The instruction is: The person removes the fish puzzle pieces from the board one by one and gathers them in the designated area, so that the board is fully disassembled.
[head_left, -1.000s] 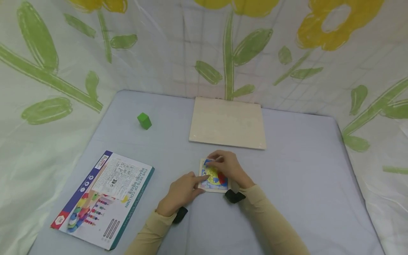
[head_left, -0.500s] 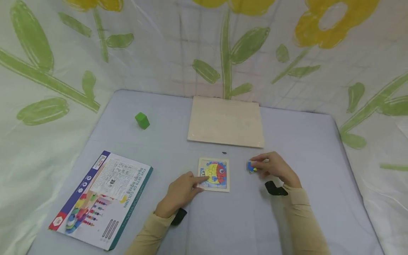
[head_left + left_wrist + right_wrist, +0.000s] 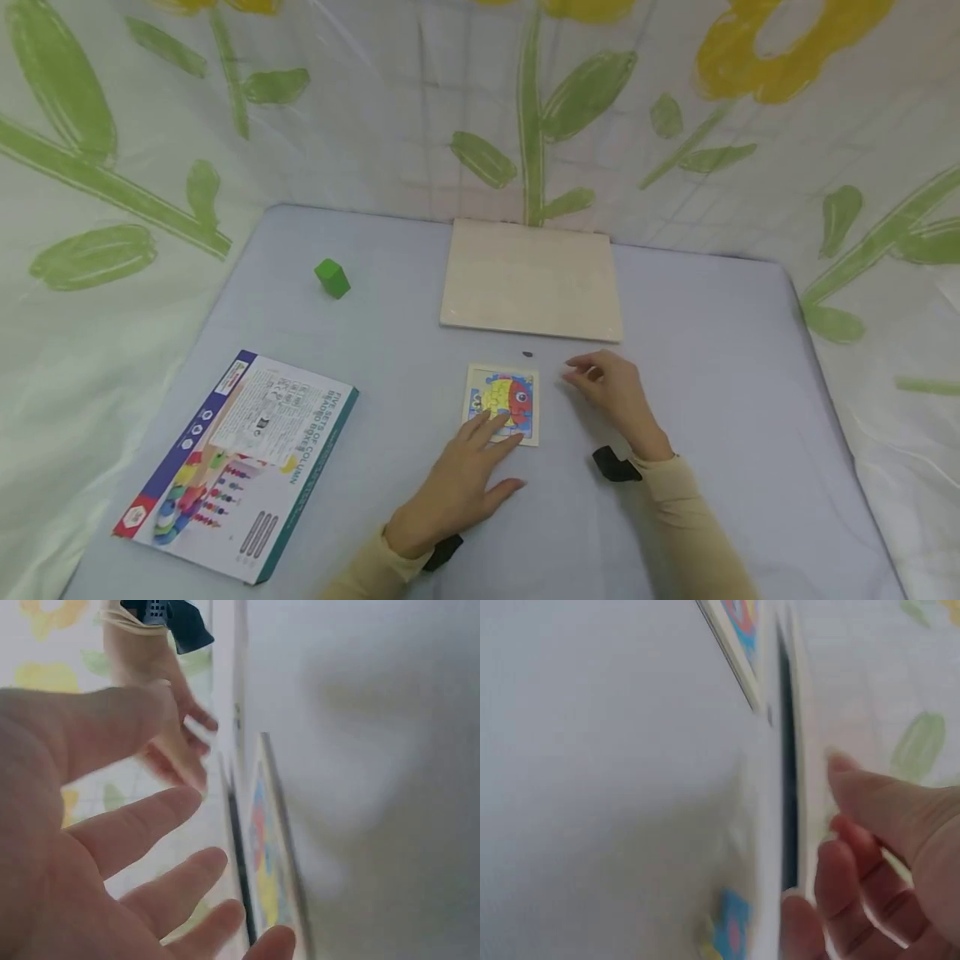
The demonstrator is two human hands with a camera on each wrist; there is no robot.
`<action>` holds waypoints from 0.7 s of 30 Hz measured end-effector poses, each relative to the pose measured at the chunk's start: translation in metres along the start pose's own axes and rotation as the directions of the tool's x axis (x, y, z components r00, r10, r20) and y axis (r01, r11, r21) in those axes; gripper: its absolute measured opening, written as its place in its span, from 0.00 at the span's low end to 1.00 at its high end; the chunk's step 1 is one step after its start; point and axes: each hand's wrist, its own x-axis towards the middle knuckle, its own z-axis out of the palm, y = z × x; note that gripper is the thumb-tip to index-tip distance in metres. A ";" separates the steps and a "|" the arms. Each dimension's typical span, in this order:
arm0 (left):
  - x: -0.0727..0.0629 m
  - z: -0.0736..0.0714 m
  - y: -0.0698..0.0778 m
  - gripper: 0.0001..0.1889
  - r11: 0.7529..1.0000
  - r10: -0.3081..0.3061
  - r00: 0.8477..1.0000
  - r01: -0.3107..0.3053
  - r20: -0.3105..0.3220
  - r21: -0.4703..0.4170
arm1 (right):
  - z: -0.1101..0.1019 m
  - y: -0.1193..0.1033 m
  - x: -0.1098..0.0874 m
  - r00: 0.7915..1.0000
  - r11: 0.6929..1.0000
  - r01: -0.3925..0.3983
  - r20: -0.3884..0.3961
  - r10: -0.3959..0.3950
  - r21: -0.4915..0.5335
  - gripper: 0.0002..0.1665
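Note:
In the head view a small jigsaw puzzle (image 3: pixel 529 380) lies in a pale frame, its picture a red and yellow fish on blue. My left hand (image 3: pixel 468 475) spreads its fingers over the puzzle's lower part, holding nothing. Right of the frame, my right hand (image 3: pixel 611 396) hovers above the table, fingers loosely bent and nothing between them. A blue puzzle piece (image 3: pixel 733 922) with yellow and pink marks lies on the table in the right wrist view; the right hand hides it in the head view.
A beige board (image 3: pixel 531 279) lies at the back of the table. To the left are a green block (image 3: pixel 332 278) and a flat printed box (image 3: pixel 247 458). A tiny dark bit (image 3: pixel 528 354) lies just beyond the puzzle. Flowered cloth (image 3: pixel 375 117) hangs behind.
My right hand carried a blue puzzle piece from the puzzle to the right and let it go. The left hand lifted its pointing finger, shifted toward the near right and spread out.

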 end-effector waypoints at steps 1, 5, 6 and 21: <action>0.001 0.000 0.000 0.28 1.000 -0.002 1.000 0.002 0.016 -0.023 | 0.006 -0.004 0.000 1.000 1.000 0.023 -0.001 -0.023 0.006 0.11; 0.005 0.001 -0.006 0.30 0.998 -0.044 0.994 0.049 0.100 -0.046 | 0.027 -0.019 0.004 0.995 0.995 0.097 0.037 -0.098 0.022 0.11; 0.006 0.001 -0.007 0.31 0.997 -0.054 0.992 0.060 0.117 -0.047 | 0.031 -0.022 0.006 0.993 0.995 0.100 0.054 -0.102 0.028 0.11; 0.011 0.000 -0.011 0.32 0.996 -0.081 0.986 0.076 0.142 0.042 | 0.055 -0.046 0.023 0.973 0.994 0.090 0.218 -0.074 -0.062 0.16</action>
